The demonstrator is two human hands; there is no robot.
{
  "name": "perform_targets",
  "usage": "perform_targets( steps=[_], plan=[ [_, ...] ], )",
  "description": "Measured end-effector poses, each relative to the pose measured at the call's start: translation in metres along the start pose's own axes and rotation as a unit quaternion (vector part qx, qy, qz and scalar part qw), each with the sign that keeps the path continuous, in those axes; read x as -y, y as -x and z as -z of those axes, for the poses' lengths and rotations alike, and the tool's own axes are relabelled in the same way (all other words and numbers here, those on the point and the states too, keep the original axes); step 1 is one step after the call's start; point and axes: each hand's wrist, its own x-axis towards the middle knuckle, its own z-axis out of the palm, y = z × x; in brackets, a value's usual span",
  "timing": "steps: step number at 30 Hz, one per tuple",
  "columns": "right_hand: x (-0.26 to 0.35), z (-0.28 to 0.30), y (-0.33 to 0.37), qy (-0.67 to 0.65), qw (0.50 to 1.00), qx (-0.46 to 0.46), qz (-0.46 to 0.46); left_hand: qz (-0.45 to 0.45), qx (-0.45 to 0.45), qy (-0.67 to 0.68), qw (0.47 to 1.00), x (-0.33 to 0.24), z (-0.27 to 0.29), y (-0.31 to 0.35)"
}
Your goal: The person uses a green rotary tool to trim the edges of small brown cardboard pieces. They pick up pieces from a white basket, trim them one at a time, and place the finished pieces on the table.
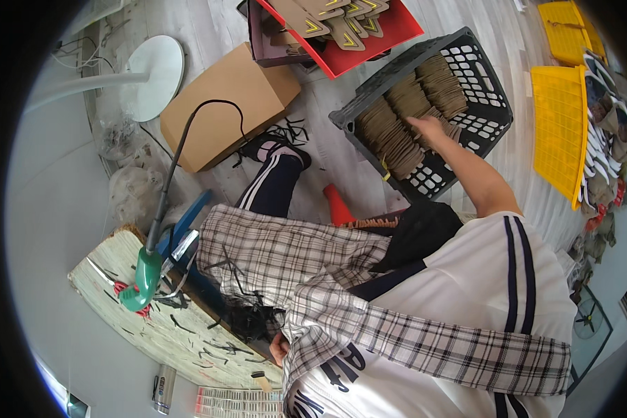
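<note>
The person's right hand (428,129) reaches out over a dark grey slotted plastic crate (484,90) that stands on the pale wooden floor (327,160). The crate holds rows of flat brown cardboard-coloured cut pieces (397,132) stacked on edge, and the hand lies on top of the middle rows, fingers spread flat over the stacks; whether the grip has closed on any piece I cannot tell. The bare forearm runs back from the crate to a white sleeve with dark stripes.

The left hand (279,347) shows only as a small part at the lower middle, mostly hidden under a checked grey-and-white cloth (292,272) draped over the lap; its grip cannot be told. Just beside it lies a bunch of thin black straps (247,320) on the edge of a worn, pale wooden desk (167,327) scattered with black offcuts.

On that desk rests a green-handled tool with a dark cable (145,275) that curves up to a plain brown cardboard box (223,104) on the floor. Beyond the box, a red tray (390,35) carries tan shaped pieces with yellow marks. To the right of the crate stand two yellow slotted plastic crates (557,118), well apart from the hand. A small orange cone (338,205) stands on the floor between the leg and the grey crate.
</note>
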Motion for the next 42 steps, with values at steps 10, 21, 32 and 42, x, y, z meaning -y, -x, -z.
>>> perform_targets(
  steps=[10, 21, 32, 42],
  plan=[
    [0.101, -0.137, -0.01, 0.016, 0.963, -0.17, -0.207, 0.003, 0.002, -0.033, 0.999, -0.015, 0.006, 0.009],
    [0.074, -0.161, -0.041, 0.041, 0.884, -0.295, -0.36, -0.006, 0.019, -0.049, 0.999, -0.013, 0.017, 0.01],
    [0.093, -0.119, -0.015, -0.128, 0.933, -0.129, -0.311, 0.015, 0.018, -0.033, 0.999, -0.018, 0.019, 0.027],
    [0.042, -0.117, -0.047, -0.171, 0.938, -0.189, -0.236, -0.014, -0.021, -0.029, 0.999, -0.056, 0.003, 0.022]
  ],
)
